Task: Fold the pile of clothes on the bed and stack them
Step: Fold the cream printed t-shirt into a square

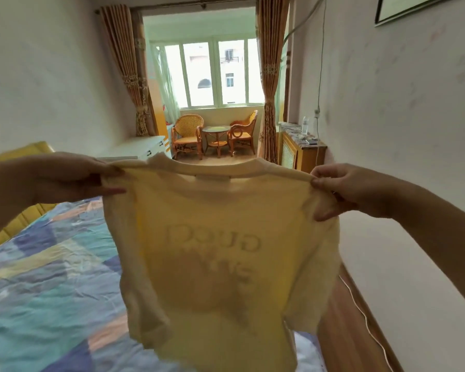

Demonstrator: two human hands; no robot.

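Cream T-shirt [220, 251] hangs spread in the air above the bed [51, 277], print showing reversed through the cloth; left hand [73, 178] pinches one shoulder seam, right hand [344, 191] pinches the other, fingers closed on the fabric; likely the shake-out step before folding; next, lay it flat on the bed, sleeves smoothed.
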